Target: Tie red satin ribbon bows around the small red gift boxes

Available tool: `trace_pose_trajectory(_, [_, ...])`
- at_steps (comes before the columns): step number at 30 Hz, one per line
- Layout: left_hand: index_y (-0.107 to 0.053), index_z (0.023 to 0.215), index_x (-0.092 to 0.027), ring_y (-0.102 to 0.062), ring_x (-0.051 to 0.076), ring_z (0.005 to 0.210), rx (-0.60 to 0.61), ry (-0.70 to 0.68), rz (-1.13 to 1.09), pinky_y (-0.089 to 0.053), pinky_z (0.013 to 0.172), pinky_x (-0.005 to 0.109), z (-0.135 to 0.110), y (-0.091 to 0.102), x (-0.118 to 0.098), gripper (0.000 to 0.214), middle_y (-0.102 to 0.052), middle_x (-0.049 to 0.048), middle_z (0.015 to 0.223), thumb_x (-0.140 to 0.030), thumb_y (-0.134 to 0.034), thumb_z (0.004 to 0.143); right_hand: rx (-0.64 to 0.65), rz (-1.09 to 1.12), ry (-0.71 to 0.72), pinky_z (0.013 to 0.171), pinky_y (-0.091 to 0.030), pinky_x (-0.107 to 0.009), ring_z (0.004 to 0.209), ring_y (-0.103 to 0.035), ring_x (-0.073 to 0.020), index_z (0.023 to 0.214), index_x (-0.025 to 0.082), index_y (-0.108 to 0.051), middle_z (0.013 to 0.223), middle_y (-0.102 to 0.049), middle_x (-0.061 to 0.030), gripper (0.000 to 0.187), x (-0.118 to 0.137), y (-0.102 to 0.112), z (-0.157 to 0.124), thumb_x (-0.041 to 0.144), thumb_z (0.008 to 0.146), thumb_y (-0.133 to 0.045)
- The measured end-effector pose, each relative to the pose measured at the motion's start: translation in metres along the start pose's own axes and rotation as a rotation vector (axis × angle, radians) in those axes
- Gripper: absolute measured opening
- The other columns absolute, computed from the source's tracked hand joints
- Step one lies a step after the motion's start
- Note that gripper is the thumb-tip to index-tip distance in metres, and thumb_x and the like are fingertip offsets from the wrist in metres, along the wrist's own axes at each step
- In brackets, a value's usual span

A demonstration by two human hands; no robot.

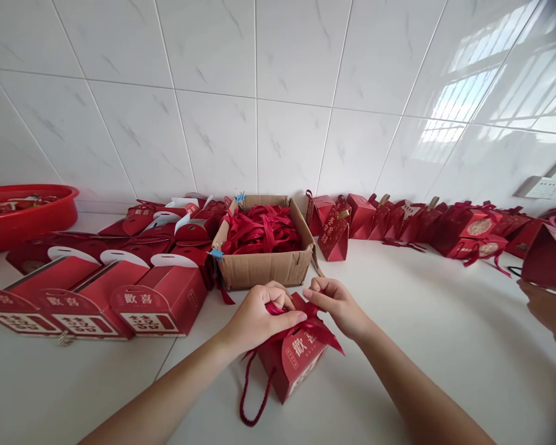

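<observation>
Both hands worked at a small red gift box (pixel 301 371) standing on the white tiled floor (pixel 421 321). The left grip (pixel 254 318) pinched the red ribbon (pixel 317 327) on top of the box, and the right grip (pixel 336 303) pinched the same ribbon just beside it. A red cord handle (pixel 248 395) hung off the box's near side. Just behind stood a cardboard carton (pixel 269 269) full of loose ribbons (pixel 259 228). Open red boxes (pixel 167 296) lay to the left, near a red basin (pixel 28 216). Ribboned boxes (pixel 398 219) lined the wall on the right. Another person's hand (pixel 547 309) showed at the right edge.
</observation>
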State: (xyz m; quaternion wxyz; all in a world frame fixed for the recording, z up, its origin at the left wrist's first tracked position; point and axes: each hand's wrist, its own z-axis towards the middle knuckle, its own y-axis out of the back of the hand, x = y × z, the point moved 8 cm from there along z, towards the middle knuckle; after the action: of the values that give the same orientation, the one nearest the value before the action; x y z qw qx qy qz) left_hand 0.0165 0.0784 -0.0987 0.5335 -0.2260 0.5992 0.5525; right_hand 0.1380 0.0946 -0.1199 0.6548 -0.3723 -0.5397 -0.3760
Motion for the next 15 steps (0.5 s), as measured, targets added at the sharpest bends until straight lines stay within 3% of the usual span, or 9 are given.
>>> trace_pose_trajectory(9, [-0.020, 0.054, -0.021, -0.057, 0.017, 0.078, -0.011, -0.072, 0.040, -0.043, 0.074, 0.030, 0.000, -0.001, -0.003, 0.053, -0.064, 0.0024, 0.072, -0.029, -0.069, 0.071, -0.016, -0.152, 0.061, 0.047, -0.022, -0.022, 0.051, -0.025, -0.0068, 0.060, 0.020, -0.034, 0.054, -0.028, 0.0085, 0.045, 0.012, 0.004, -0.001, 0.045, 0.076, -0.066])
trace_pose_trajectory(15, [-0.036, 0.051, -0.019, -0.059, 0.018, 0.082, 0.006, -0.053, 0.026, -0.043, 0.075, 0.030, 0.000, -0.001, -0.003, 0.044, -0.063, 0.0034, 0.079, -0.036, -0.072, 0.070, 0.005, -0.173, 0.057, 0.046, -0.025, -0.021, 0.048, -0.028, -0.0062, 0.060, 0.020, -0.034, 0.052, -0.030, 0.0088, 0.044, 0.020, 0.005, -0.006, 0.044, 0.077, -0.067])
